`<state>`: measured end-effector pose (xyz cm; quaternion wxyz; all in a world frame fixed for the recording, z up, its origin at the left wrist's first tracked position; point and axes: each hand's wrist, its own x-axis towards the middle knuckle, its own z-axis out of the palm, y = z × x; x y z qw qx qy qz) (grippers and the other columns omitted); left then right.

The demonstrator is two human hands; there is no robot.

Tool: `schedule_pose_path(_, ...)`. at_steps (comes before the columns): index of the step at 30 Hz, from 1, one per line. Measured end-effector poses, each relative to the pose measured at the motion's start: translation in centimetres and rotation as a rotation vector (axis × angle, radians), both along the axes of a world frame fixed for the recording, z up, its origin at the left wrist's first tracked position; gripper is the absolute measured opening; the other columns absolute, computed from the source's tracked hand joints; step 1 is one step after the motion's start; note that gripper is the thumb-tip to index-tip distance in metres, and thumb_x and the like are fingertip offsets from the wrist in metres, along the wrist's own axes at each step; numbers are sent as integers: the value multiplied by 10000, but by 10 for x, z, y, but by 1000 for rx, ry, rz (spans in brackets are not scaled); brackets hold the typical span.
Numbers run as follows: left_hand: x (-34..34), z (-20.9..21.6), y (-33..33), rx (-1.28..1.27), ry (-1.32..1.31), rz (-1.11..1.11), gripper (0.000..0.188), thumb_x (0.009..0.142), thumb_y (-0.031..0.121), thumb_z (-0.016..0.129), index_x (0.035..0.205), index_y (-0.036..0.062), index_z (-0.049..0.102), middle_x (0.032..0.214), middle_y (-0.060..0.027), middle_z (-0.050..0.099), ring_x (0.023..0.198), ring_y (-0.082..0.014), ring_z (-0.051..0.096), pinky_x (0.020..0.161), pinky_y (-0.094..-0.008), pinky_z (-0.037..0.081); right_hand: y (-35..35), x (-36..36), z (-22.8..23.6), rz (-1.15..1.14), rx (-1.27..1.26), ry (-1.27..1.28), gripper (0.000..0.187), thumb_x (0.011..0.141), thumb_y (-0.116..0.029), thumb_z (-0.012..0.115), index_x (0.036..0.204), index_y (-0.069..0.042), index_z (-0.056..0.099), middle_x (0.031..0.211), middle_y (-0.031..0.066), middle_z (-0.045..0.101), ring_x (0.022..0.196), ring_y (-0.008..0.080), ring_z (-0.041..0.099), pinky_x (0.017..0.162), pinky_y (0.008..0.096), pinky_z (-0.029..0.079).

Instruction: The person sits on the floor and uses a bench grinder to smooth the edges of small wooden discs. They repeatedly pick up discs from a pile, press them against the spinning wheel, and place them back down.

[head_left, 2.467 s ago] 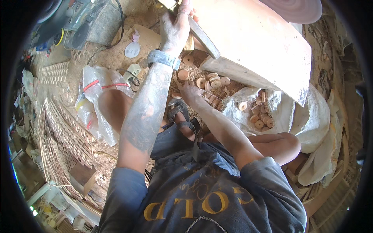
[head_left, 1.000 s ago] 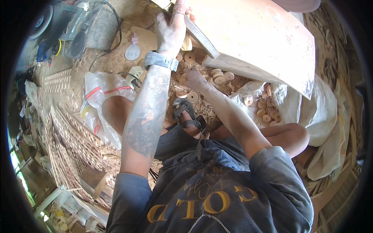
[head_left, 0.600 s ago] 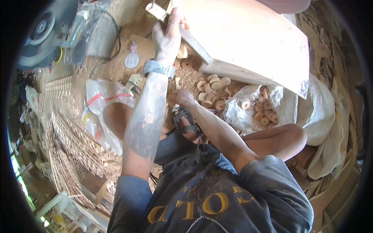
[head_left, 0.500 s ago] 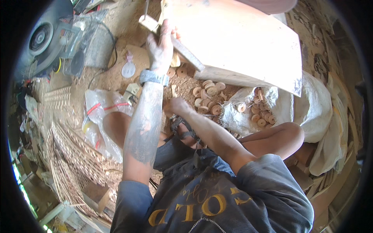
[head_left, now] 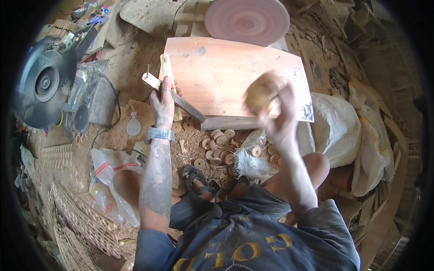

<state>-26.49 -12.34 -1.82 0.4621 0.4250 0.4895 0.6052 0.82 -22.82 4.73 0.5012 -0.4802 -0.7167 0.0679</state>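
Note:
My left hand point(head_left: 163, 108), with a band on its wrist, grips a narrow wooden bar point(head_left: 151, 80) at the left edge of a broad wooden board point(head_left: 212, 77). An upright metal pin point(head_left: 147, 70) stands on the bar's end. A dark flat strip point(head_left: 192, 109) runs from under the hand toward the board's near edge, and a pale wooden stick point(head_left: 166, 66) lies beside the fingers. Over the board's right part, my right hand point(head_left: 282, 117) is smeared by motion. Its fingers are closed around a rounded tan piece point(head_left: 263, 92), too blurred to name exactly.
A large round disc point(head_left: 247, 21) stands behind the board. Several small holed wooden discs point(head_left: 219, 143) lie in sawdust near my feet. A white woven sack point(head_left: 334, 126) lies at right, a fan point(head_left: 45, 83) stands at left, and clear plastic bags point(head_left: 115, 180) lie by my knee.
My right hand has risen from near my feet to over the board, now with the tan piece. The view has shifted, bringing the round disc into sight. My left hand keeps its grip.

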Motion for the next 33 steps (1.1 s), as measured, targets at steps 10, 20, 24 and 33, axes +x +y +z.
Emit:
schedule_pose_path(10,-6,-7,6,-103,198,-143,416,967,377,615,933,-37,630,846,-69,659,667,-123,620,576,-274,521,74,73,-59,-409,22,-295,489,811,-215,744,1245,-95,553,1237,243,503,1141,414,507,933,492,466)
schedule_pose_path(20,26,29,-62,-169,577,-245,369,970,326,607,888,-31,647,727,-38,607,647,-121,507,603,-329,435,78,77,-55,-276,-397,-247,600,795,-256,697,1325,-68,487,1222,284,529,1125,421,505,962,510,445)
schedule_pose_path(24,31,47,-103,-164,643,-285,303,967,266,610,847,-13,611,686,-27,566,642,-131,491,596,-334,427,36,44,-12,-145,-363,151,712,763,-259,727,1380,-26,457,1213,223,594,1121,319,566,958,435,484)
schedule_pose_path(33,34,66,-134,-63,801,-96,343,934,271,652,903,-64,584,743,-174,632,679,-308,609,656,-426,472,-23,-23,27,53,-459,621,705,816,-123,745,1409,45,403,1236,192,571,1139,241,600,963,358,535)
